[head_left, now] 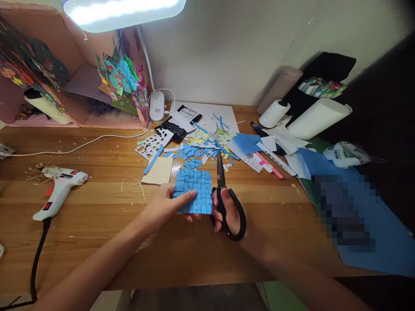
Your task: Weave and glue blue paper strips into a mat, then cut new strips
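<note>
The blue square [202, 188] is up off the table [181, 259], clamped between the left hand's [166, 201] thumb and fingers. At 3 o'clock, the right hand [231, 214] grips the scissors [221, 170], tips toward 12. Scraps [193, 151] lie at 12, the card [158, 170] at 10, the glue gun [60, 192] at 9. It looks like a hold-and-check step; any cut would call for turning the blades to an edge.

The woven square [193, 191] is bright blue in a checkered weave. Black handles mark the scissors [240, 220]; the surface [97, 246] is honey-brown wood grain.
</note>
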`<state>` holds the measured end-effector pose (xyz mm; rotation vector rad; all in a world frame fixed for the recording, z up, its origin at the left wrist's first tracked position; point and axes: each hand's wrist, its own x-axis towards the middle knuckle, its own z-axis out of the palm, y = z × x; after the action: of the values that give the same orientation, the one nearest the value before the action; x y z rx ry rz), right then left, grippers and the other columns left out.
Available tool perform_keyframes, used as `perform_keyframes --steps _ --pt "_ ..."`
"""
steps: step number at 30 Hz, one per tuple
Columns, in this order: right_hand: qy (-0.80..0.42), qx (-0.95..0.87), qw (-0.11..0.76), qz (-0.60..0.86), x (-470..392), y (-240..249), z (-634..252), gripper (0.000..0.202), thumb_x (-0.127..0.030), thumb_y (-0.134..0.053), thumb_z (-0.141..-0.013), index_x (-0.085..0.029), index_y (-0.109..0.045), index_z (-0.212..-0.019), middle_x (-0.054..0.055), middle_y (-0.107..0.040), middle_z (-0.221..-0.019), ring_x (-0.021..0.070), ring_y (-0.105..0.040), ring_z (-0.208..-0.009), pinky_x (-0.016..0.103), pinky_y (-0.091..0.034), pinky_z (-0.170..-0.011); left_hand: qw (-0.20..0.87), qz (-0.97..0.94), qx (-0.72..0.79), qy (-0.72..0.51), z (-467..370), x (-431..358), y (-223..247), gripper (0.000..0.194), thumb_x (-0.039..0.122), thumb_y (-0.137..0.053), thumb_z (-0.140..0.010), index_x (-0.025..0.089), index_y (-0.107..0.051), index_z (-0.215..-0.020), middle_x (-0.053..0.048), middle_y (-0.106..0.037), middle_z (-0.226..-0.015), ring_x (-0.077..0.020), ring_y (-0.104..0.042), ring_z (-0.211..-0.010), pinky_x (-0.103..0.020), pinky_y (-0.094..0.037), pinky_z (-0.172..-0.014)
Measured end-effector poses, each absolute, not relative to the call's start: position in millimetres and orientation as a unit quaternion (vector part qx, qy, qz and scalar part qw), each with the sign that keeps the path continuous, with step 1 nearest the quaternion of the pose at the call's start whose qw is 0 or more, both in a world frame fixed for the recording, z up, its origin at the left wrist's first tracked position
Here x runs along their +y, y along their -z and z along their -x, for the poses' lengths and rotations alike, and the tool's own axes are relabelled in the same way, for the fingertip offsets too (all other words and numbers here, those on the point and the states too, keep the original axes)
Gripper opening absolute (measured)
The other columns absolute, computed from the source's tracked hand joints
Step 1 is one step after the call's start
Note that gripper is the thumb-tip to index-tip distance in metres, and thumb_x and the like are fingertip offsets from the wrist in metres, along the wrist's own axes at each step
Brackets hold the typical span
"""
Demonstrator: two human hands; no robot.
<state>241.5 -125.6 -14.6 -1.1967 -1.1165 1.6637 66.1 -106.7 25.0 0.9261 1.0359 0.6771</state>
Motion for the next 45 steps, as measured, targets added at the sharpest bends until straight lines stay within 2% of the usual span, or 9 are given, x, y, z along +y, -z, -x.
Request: perform_keyframes --steps 6,13,19,23,26,28,32,37,45 --pt "-0.578 -0.49 0.376 0.534 -104.4 -7.5 -255.2 0.033 -0.048 -0.064 -0.071 -0.017 -0.053 -0.073 -0.008 -0.045 -0.042 0.0073 -0.042 -0.033 0.019 -0.036 -0.033 0.718 -0.477 0.461 -0.211 -63.2 -109.7 -28.1 0.021 0.035 -0.069 -0.069 0.015 -0.07 -0.077 -0.005 -0.072 -0.076 -0.0159 -0.066 -0.065 -0.025 -0.054 -0.061" --pt "-0.591 -0.461 0.409 0.521 -106.2 -13.1 -254.2 0.031 -0.042 -0.069 -0.068 -0.018 -0.051 -0.073 -0.009 -0.046 -0.044 0.0064 -0.043 -0.034 0.02 -0.039 -0.035 0.607 -0.484 0.544 -0.318 -59.2 -97.3 -25.3 0.033 0.042 -0.069 -0.069 0.016 -0.07 -0.089 -0.007 -0.072 -0.087 -0.0216 -0.067 -0.081 -0.029 -0.054 -0.07" --pt "-0.601 -0.404 0.504 0.471 -106.1 1.7 -249.4 0.028 -0.039 -0.069 -0.072 -0.019 -0.049 -0.072 -0.012 -0.041 -0.038 0.0058 -0.041 -0.031 0.018 -0.043 -0.035 0.665 -0.434 0.502 -0.342 -68.8 -105.9 -20.0 0.038 0.044 -0.067 -0.072 0.015 -0.066 -0.096 -0.009 -0.071 -0.097 -0.0218 -0.067 -0.087 -0.031 -0.053 -0.077" --pt "-0.678 -0.383 0.461 0.427 -103.6 7.6 -247.2 0.041 -0.057 -0.062 -0.071 -0.018 -0.05 -0.069 -0.009 -0.046 -0.04 0.0063 -0.042 -0.03 0.018 -0.042 -0.033 0.648 -0.423 0.515 -0.369 -70.9 -108.1 -23.2 0.031 0.041 -0.066 -0.074 0.013 -0.066 -0.088 -0.007 -0.072 -0.085 -0.0171 -0.067 -0.071 -0.027 -0.054 -0.071" --pt "-0.752 -0.36 0.388 0.393 -106.6 6.9 -245.9 0.066 -0.082 -0.046 -0.06 -0.017 -0.053 -0.071 -0.005 -0.049 -0.039 0.0078 -0.041 -0.028 0.02 -0.038 -0.031 0.579 -0.436 0.552 -0.412 -64.9 -103.6 -30.9 0.027 0.039 -0.067 -0.073 0.013 -0.065 -0.078 -0.004 -0.071 -0.073 -0.0161 -0.066 -0.064 -0.026 -0.053 -0.067" --pt "-0.775 -0.372 0.347 0.376 -112.1 5.2 -246.1 0.076 -0.088 -0.04 -0.054 -0.016 -0.055 -0.075 -0.003 -0.053 -0.045 0.0095 -0.047 -0.035 0.024 -0.044 -0.04 0.525 -0.45 0.579 -0.433 -59.9 -100.8 -35.8 0.026 0.039 -0.067 -0.072 0.013 -0.064 -0.071 -0.003 -0.069 -0.067 -0.0162 -0.065 -0.062 -0.025 -0.053 -0.063" --pt "-0.774 -0.439 0.304 0.34 -126.1 5.6 -249.2 0.073 -0.082 -0.034 -0.067 -0.015 -0.054 -0.086 -0.003 -0.05 -0.057 0.0098 -0.048 -0.049 0.028 -0.046 -0.059 0.478 -0.45 0.604 -0.452 -54.6 -99.0 -39.3 0.025 0.039 -0.067 -0.071 0.014 -0.063 -0.069 -0.002 -0.069 -0.068 -0.0169 -0.065 -0.063 -0.025 -0.053 -0.063" --pt "-0.758 -0.506 0.264 0.315 -135.1 12.3 -253.4 0.068 -0.078 -0.03 -0.074 -0.016 -0.053 -0.09 -0.004 -0.045 -0.059 0.0092 -0.042 -0.049 0.024 -0.038 -0.051 0.471 -0.447 0.614 -0.449 -55.1 -98.5 -37.6 0.025 0.038 -0.066 -0.073 0.013 -0.063 -0.071 -0.002 -0.069 -0.066 -0.0162 -0.065 -0.062 -0.024 -0.053 -0.062" --pt "-0.741 -0.521 0.253 0.34 -134.8 8.5 -254.4 0.063 -0.074 -0.031 -0.077 -0.015 -0.052 -0.086 -0.005 -0.043 -0.055 0.0082 -0.041 -0.047 0.022 -0.039 -0.049 0.479 -0.464 0.602 -0.439 -57.8 -101.1 -40.8 0.022 0.035 -0.065 -0.074 0.013 -0.062 -0.069 -0.002 -0.069 -0.064 -0.0142 -0.064 -0.058 -0.023 -0.052 -0.06"
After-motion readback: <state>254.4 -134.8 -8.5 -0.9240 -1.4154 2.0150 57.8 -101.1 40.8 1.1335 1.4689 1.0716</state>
